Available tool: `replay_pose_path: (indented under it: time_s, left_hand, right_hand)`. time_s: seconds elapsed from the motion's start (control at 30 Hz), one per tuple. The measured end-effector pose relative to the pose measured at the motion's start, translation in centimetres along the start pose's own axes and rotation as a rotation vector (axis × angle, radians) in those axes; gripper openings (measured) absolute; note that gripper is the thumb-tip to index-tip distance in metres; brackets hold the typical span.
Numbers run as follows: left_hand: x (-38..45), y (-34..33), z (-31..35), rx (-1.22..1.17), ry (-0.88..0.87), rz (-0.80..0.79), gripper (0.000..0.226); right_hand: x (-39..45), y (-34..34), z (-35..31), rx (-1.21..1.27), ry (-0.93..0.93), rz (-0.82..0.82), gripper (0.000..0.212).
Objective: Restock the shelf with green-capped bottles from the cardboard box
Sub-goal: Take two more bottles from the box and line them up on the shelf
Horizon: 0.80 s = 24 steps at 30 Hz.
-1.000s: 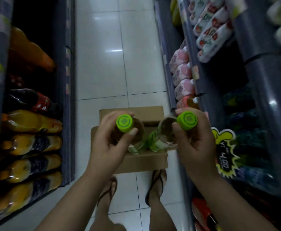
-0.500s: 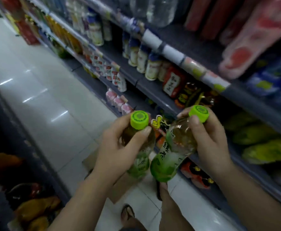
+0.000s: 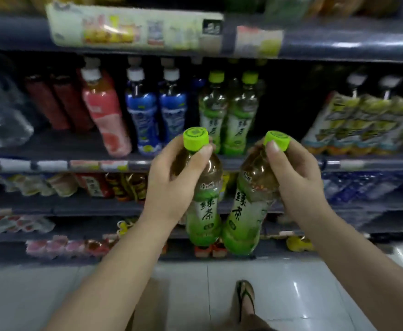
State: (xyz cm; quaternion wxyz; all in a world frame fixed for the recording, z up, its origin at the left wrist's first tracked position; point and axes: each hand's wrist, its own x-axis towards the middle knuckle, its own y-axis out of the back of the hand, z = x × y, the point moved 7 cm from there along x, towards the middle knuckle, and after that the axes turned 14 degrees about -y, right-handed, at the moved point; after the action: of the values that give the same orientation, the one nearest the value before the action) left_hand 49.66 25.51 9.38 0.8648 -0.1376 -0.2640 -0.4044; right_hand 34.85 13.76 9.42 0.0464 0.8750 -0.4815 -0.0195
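My left hand (image 3: 171, 180) grips one green-capped tea bottle (image 3: 204, 211) by its shoulder, upright, in front of the shelf (image 3: 353, 163). My right hand (image 3: 293, 173) holds a second green-capped bottle (image 3: 246, 216) by neck and cap, tilted slightly with its bottom to the left. The two bottles hang side by side, almost touching at the bottom. Straight behind them, two matching green-capped bottles (image 3: 226, 111) stand on the shelf, with a dark gap (image 3: 289, 115) to their right. The cardboard box is out of view.
Blue bottles (image 3: 157, 111), a pink bottle (image 3: 102, 111) and dark red bottles stand left of the green ones. Yellow-green pouch packs (image 3: 363, 123) fill the right. More stocked shelves lie above and below. My sandalled foot (image 3: 246, 299) stands on the white tiled floor (image 3: 52, 295).
My view has swung from the box on the floor, along the aisle, to face the shelf squarely. Both hands have lifted their bottles to the level of the green-bottle row.
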Motion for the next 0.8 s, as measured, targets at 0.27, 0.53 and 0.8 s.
replay_pose_path:
  time_s: [0.27, 0.53, 0.8]
  left_hand:
    - [5.6, -11.6, -1.9, -0.051, -0.081, -0.111, 0.017]
    - [10.5, -18.3, -3.4, 0.074, -0.277, -0.089, 0.013]
    - [14.3, -19.8, -7.2, 0.127, -0.23, -0.004, 0.02]
  right_hand:
    - [4.4, 10.2, -0.4, 0.005, 0.072, 0.212, 0.025]
    - [11.0, 13.6, -1.8, -0.074, 0.268, 0.217, 0.019]
    - [16.2, 14.7, -0.6, -0.108, 0.405, 0.266, 0.016]
